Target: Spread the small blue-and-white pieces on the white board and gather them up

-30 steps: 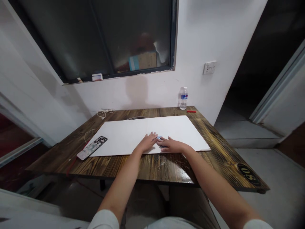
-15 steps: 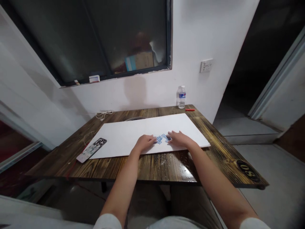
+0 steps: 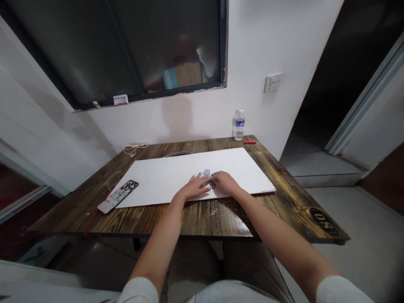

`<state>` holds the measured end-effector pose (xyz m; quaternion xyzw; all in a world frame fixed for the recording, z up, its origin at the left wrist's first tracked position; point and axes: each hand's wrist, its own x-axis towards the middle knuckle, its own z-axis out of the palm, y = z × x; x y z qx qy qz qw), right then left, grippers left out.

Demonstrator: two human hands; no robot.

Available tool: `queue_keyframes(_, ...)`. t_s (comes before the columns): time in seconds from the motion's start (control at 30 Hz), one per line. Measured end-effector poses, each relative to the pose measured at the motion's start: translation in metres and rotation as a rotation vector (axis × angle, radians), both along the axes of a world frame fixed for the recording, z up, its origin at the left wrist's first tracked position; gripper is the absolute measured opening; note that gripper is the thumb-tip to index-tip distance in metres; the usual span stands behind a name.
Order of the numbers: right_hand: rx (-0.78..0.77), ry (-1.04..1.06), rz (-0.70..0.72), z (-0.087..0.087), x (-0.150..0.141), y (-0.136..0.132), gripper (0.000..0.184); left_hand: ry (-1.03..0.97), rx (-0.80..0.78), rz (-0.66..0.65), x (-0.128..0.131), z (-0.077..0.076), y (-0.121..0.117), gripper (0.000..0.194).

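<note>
Over a white board [image 3: 167, 176] lying flat on a wooden worktop [image 3: 142, 221], a person's left hand [image 3: 196, 186] rests with fingers loosely spread, seemingly steadying small blue-patterned pieces [image 3: 206, 172] between and just beyond the hands. The right hand [image 3: 222, 182] curls close beside; its grip cannot be told. A smartphone [image 3: 118, 196] overlaps the board's left edge.

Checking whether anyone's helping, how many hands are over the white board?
2: the left hand and, to its right, the right hand, both near the front edge of the white board. No others show.
</note>
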<state>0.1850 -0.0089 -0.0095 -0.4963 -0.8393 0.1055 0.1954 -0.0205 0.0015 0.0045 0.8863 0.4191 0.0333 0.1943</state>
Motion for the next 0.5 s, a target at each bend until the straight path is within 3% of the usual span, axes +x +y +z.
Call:
queue_keyframes(0.1,0.051,0.069,-0.109,0.002,0.008,0.007,0.036,0.016,-0.016,-0.075,-0.003,0.005,-0.002,0.051)
queue_keyframes(0.23,0.073,0.034,0.053,-0.001,0.014,0.006,0.038,-0.024,-0.001,-0.150,-0.006,0.011,-0.004,0.038)
queue_keyframes(0.3,0.010,-0.028,0.116,-0.002,0.015,0.005,0.038,-0.032,0.054,-0.099,-0.008,0.013,-0.004,0.037)
queue_keyframes(0.5,-0.086,-0.088,0.152,0.008,0.026,0.000,0.032,0.022,0.265,0.215,-0.011,0.017,-0.004,0.039)
